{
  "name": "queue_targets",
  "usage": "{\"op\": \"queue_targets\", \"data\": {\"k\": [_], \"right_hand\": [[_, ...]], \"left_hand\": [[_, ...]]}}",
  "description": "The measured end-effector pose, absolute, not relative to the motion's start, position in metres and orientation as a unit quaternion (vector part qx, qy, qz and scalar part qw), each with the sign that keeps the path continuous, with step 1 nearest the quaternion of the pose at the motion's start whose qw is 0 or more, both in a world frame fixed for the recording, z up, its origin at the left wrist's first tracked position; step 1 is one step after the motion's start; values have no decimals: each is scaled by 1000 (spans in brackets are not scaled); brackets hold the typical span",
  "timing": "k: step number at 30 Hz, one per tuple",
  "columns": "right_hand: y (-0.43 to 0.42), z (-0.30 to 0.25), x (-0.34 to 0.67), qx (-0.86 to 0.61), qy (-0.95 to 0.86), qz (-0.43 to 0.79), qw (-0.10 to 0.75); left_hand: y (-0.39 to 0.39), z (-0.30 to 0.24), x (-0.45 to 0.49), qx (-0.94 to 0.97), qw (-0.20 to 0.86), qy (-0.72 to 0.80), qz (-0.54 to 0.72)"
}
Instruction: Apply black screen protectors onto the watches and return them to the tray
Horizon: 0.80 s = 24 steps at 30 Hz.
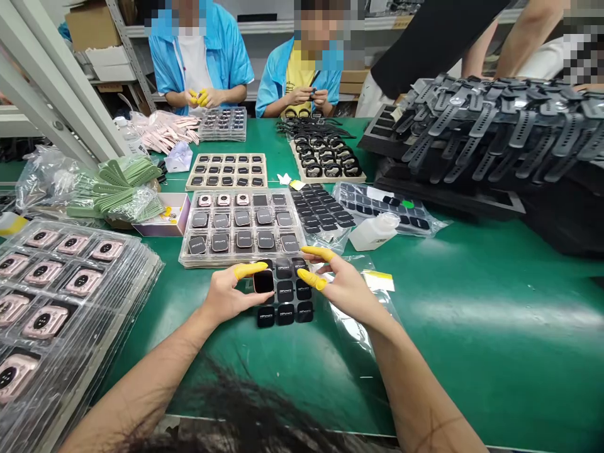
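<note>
My left hand [224, 294], a yellow cot on one finger, grips a smartwatch body [263, 282] by its edges, its black screen facing up. Under and beside it lies a sheet of black square screen films [285, 290] with white lettering. Over the sheet's right edge is my right hand [342, 286], thumb and forefinger in yellow cots and held apart. Nothing shows plainly between them; whether they touch a film is unclear. Just beyond my hands, a clear plastic tray [184, 259] holds several watch bodies, most screen up and a few back up.
Stacked trays of pink watch bodies [85, 280] rise at left. Green straps [125, 182] lie behind them. A white bottle [375, 231] and bagged films [323, 211] sit right of the tray. Grey straps [486, 119] hang at right. Two people in blue [198, 56] work opposite.
</note>
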State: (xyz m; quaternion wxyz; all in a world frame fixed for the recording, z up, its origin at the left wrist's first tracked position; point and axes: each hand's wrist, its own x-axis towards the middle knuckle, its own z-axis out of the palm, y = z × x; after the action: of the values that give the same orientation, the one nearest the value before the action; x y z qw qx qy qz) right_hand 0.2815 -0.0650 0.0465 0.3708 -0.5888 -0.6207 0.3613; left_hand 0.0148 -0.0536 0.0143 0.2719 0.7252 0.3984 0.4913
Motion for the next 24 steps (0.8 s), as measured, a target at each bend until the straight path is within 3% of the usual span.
{"op": "queue_targets", "data": {"k": [6, 19, 24], "right_hand": [[-61, 39, 283, -557, -563, 425, 439], [-62, 45, 273, -560, -476, 496, 462], [-61, 40, 270, -558, -494, 473, 471]], "left_hand": [[-54, 17, 9, 761, 205, 350, 506], [-53, 19, 6, 767, 271, 357, 459], [-54, 19, 11, 702, 375, 398, 455]]}}
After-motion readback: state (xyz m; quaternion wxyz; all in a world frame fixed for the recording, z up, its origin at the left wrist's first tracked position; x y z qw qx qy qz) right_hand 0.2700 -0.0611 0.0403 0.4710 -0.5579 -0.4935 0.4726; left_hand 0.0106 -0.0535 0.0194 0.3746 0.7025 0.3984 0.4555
